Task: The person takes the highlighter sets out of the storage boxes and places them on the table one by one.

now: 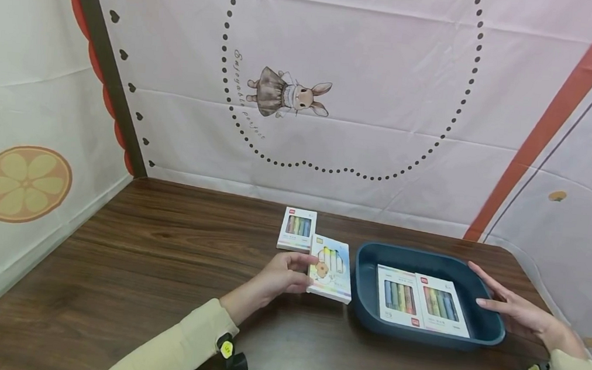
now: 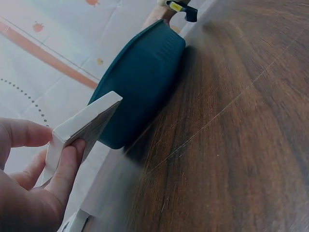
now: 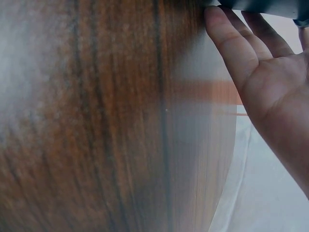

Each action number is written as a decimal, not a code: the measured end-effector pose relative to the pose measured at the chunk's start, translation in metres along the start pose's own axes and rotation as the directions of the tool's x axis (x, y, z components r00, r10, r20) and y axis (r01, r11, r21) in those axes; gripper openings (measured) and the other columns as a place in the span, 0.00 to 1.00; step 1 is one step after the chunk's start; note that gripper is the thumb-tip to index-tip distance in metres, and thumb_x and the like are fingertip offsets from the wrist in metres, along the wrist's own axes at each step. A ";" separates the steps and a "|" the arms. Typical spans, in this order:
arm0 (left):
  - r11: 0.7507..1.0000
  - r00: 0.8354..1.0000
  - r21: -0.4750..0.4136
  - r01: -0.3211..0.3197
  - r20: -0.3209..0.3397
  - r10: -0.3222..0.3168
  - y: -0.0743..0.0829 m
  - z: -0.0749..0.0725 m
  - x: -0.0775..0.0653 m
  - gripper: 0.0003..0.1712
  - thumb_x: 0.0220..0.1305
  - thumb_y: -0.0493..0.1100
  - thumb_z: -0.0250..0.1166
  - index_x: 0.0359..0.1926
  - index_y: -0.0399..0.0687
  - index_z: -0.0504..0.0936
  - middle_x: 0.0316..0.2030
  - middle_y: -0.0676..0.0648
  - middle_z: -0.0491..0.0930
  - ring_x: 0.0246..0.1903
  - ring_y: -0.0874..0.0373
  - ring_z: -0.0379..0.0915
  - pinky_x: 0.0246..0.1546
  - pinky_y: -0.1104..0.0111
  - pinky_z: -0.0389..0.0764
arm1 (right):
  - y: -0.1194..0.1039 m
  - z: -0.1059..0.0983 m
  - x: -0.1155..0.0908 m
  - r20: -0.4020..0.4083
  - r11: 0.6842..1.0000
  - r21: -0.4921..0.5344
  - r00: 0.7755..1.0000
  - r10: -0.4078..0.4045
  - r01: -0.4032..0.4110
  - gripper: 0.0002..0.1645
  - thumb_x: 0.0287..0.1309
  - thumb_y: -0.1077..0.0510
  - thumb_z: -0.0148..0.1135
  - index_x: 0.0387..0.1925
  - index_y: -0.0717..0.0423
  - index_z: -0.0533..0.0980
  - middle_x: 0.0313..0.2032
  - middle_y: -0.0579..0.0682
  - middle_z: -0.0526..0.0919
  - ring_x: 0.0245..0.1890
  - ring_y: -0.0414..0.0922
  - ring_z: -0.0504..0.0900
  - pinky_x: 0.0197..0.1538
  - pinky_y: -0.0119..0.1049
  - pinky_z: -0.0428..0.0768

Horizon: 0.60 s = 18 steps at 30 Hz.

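Note:
My left hand (image 1: pixel 274 278) pinches a flat white box of crayons (image 1: pixel 330 268), printed with a cartoon figure, between thumb and fingers. In the left wrist view the crayon box (image 2: pixel 87 116) is tilted, its thin side showing, beside the tray's outer wall. At the far right my right hand (image 1: pixel 525 315) holds the end rim of a dark blue tray (image 1: pixel 368 322); thumb and one finger reach over the rim. The right wrist view shows its palm and fingers (image 3: pixel 231 41) against the tray's outside. Inside the tray lie a left crayon box (image 1: pixel 395 318) and a right crayon box (image 1: pixel 444 325), side by side.
Another crayon box (image 1: pixel 297 230) lies on the brown wooden table (image 1: pixel 174 245), behind the held one. Patterned cloth (image 1: pixel 375 127) hangs along the table's back and sides.

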<state>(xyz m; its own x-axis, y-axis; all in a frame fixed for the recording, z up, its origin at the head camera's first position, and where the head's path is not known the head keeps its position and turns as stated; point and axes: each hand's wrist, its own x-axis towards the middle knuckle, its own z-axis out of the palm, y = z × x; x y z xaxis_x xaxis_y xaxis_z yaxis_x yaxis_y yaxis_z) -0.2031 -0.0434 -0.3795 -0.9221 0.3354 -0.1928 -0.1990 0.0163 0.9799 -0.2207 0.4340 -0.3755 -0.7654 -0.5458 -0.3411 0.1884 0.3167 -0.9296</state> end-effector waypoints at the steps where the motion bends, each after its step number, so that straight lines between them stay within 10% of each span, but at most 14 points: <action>1: 1.000 1.000 0.003 0.001 0.002 -0.001 0.000 0.000 0.000 0.24 0.53 0.27 0.60 0.54 0.35 0.73 0.52 0.38 0.75 0.36 0.59 0.76 0.39 0.67 0.81 | 0.000 0.000 0.000 0.004 1.000 0.009 1.000 -0.003 0.003 0.45 0.69 0.60 0.40 0.67 0.24 0.26 0.62 0.56 0.07 0.44 0.18 0.64 0.50 0.32 0.74; 15: 0.998 0.999 0.034 0.043 0.008 -0.044 -0.004 0.002 0.000 0.23 0.53 0.27 0.60 0.53 0.36 0.74 0.49 0.40 0.75 0.37 0.59 0.76 0.40 0.65 0.81 | -0.001 -0.002 0.000 -0.046 0.998 -0.038 0.998 0.051 -0.053 0.43 0.69 0.58 0.40 0.66 0.22 0.27 0.64 0.61 0.12 0.46 0.23 0.63 0.55 0.47 0.73; 18: 0.998 0.999 0.024 0.051 0.010 -0.052 -0.006 0.002 0.002 0.23 0.53 0.26 0.60 0.53 0.35 0.74 0.48 0.39 0.76 0.35 0.59 0.77 0.39 0.65 0.81 | 0.000 0.000 0.000 -0.084 0.996 -0.072 0.995 0.051 -0.057 0.44 0.68 0.58 0.41 0.67 0.24 0.27 0.65 0.61 0.11 0.60 0.37 0.57 0.60 0.57 0.64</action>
<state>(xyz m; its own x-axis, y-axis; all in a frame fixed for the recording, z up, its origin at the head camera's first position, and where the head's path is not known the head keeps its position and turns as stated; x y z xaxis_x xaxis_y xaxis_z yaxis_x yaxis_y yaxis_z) -0.2033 -0.0405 -0.3854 -0.9071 0.3439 -0.2427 -0.2382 0.0561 0.9696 -0.2207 0.4344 -0.3751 -0.8038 -0.4615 -0.3754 0.1872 0.4027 -0.8960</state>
